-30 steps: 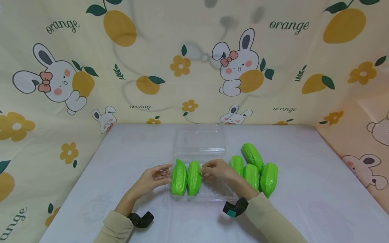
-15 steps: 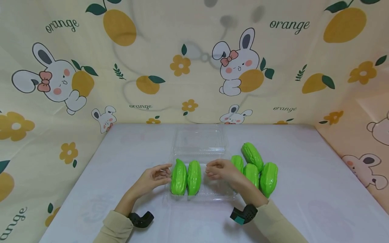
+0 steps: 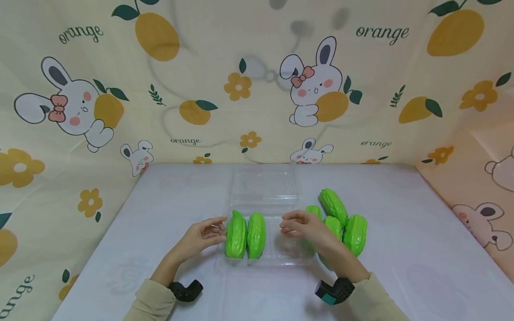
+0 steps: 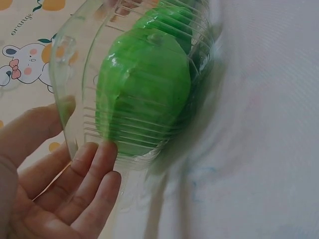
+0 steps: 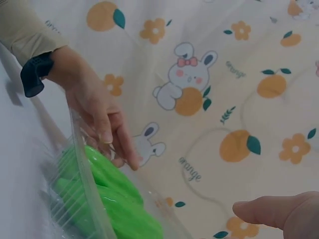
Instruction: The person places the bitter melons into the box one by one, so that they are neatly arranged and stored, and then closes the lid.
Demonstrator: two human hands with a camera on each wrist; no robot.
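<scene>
A clear plastic clamshell box (image 3: 281,262) lies with its lid (image 3: 263,185) folded back. In its left half two glossy green, ridged, gourd-like vegetables (image 3: 236,235) lie side by side. My left hand (image 3: 202,234) holds the box's left rim, with the thumb (image 4: 37,127) on one side and fingertips (image 4: 102,154) against the ribbed wall. Over the box's right half hovers my right hand (image 3: 305,227), fingers loosely bent and nothing in them. Its thumb (image 5: 264,209) shows in the right wrist view.
Several more of these green vegetables (image 3: 355,234) lie in a cluster right of the box, partly hidden by my right hand and forearm. White cloth (image 3: 160,196) covers the table. A printed curtain (image 3: 217,53) stands behind and at both sides.
My right hand has drawn away from the second vegetable in the box, moving right toward the cluster. The left hand has stayed at the rim.
</scene>
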